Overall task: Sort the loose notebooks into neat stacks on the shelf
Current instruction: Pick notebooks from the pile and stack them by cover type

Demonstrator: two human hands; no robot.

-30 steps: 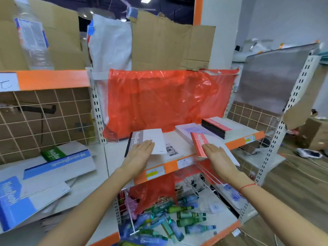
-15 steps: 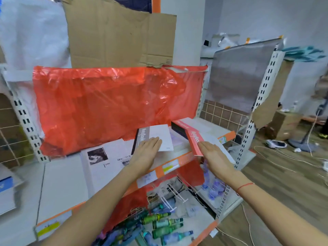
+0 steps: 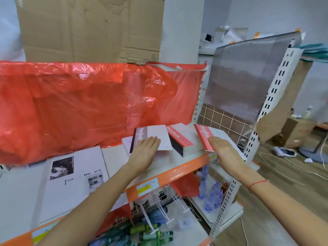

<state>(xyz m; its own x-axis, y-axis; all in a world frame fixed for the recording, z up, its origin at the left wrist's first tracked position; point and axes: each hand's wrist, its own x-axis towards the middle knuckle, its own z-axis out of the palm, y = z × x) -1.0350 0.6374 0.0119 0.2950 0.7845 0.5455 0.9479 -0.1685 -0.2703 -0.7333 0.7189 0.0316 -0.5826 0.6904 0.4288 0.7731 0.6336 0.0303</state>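
A grey-and-white notebook lies on a low stack at the middle of the white shelf. My left hand rests flat on it, fingers straight. To its right sits a stack of red-banded notebooks. Further right, a single red-banded notebook lies over the shelf's right end, and my right hand lies on it with straight fingers. Whether a thumb hooks under its edge is hidden.
A large white "Time Memory" book lies on the shelf at left. Red plastic sheeting hangs behind. Below are several bottles and wire hooks. A perforated upright and wire grid bound the right end.
The view has swung right and drawn closer. My right hand has carried the red-banded notebook rightwards, past the red-banded stack, to the shelf's right end. My left hand stays on the grey notebook.
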